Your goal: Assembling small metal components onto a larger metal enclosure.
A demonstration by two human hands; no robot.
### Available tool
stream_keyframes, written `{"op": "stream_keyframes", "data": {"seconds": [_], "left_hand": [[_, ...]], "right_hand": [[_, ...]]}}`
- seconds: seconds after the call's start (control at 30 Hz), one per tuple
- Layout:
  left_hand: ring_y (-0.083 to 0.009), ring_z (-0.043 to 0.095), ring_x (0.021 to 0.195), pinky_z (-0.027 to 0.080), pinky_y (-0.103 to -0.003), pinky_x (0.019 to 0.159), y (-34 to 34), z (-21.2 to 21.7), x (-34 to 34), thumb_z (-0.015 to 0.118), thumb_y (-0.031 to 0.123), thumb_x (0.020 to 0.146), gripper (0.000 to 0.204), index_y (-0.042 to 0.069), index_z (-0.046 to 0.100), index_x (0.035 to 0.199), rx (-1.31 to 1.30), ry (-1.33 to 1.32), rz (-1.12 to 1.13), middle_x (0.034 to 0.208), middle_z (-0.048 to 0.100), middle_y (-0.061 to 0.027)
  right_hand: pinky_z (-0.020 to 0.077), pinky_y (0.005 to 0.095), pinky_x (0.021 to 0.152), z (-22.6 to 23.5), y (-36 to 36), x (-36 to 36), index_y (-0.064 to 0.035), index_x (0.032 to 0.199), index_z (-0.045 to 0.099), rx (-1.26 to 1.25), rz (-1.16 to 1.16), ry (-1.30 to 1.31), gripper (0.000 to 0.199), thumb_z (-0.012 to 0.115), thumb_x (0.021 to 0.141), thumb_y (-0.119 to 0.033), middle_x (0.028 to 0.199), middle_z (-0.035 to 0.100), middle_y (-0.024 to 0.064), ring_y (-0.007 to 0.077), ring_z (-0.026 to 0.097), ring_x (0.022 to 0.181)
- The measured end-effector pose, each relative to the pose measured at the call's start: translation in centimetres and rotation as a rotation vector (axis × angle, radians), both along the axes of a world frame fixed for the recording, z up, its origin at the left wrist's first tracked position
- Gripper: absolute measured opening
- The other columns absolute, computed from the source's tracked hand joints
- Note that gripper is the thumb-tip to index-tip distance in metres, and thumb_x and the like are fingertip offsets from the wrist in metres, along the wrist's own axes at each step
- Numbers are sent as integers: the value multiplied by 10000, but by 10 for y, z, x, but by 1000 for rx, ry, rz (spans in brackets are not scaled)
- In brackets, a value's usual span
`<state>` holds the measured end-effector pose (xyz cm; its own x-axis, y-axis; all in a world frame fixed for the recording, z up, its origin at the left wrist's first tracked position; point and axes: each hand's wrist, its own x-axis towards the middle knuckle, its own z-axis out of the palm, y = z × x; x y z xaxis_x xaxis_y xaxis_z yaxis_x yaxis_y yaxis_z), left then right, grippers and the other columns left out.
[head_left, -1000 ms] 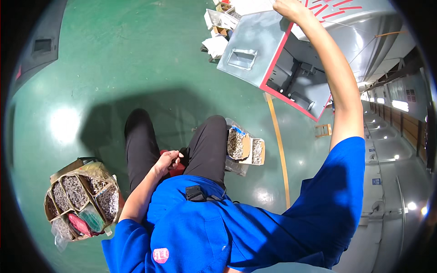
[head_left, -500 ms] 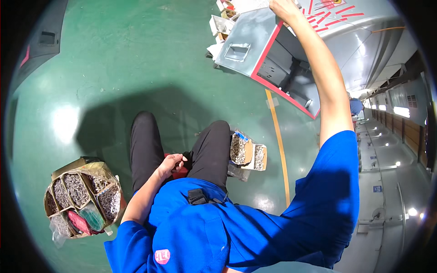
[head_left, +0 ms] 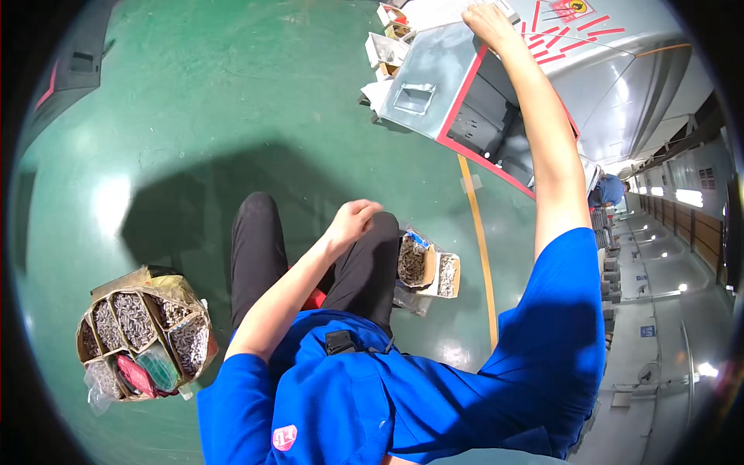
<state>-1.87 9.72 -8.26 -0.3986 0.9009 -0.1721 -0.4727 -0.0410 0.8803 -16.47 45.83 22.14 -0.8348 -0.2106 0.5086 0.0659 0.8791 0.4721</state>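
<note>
My left hand [head_left: 353, 219] is lifted above my right knee, fingers curled into a fist with nothing showing in it. My right hand [head_left: 488, 19] reaches far up and grips the top edge of an open grey metal door [head_left: 434, 85] with a red rim, on a large grey machine housing [head_left: 620, 85]. Two small open boxes of screws [head_left: 430, 267] sit on the floor by my right knee. A red object [head_left: 314, 298] peeks out between my black-trousered legs.
A cardboard box [head_left: 139, 341] with compartments of screws and plastic bags stands on the green floor at my left. Several small boxes [head_left: 387, 46] lie beside the door. A yellow floor line [head_left: 480, 256] runs past. Another person in blue [head_left: 608, 190] is far off to the right.
My left hand rose from my lap, near the red object, to above my knee. The right hand stays on the door's top edge.
</note>
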Motion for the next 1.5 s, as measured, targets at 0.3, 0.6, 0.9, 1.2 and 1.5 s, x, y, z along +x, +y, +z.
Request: {"op": "stream_keyframes", "data": {"seconds": [0.3,0.6,0.9,1.2,1.5], "left_hand": [[-69,411,533,387,-249,540,63,77,-6,450,156,925,413,27,443,1317,94,275,250,577,448,6],[-76,395,536,390,-247,552,39,94,12,445,126,920,511,114,311,1414,113,275,301,572,443,-13],[-63,350,552,357,-230,538,3,105,-1,432,105,929,502,118,310,1416,172,334,352,584,375,14],[-57,340,561,341,-219,528,-24,106,1,433,106,942,489,107,311,1415,190,293,408,607,351,27],[-51,336,570,339,-211,529,-35,105,9,433,108,945,463,102,343,1399,225,276,416,621,352,32]], "right_hand": [[458,428,763,11,-41,-10,-34,914,621,86,23,-93,212,553,784,-187,854,601,190,329,569,795],[460,424,745,48,-89,-11,-44,908,624,221,-3,-272,211,562,783,-201,844,602,177,321,572,783],[463,420,727,61,-115,-16,-53,903,627,294,-7,-337,210,572,782,-216,834,604,165,314,575,772],[466,416,709,67,-142,-22,-63,897,630,338,13,-354,210,581,781,-231,825,605,153,306,578,760],[468,412,691,68,-158,-29,-73,891,633,384,59,-348,210,590,780,-246,815,606,140,298,581,748]]}}
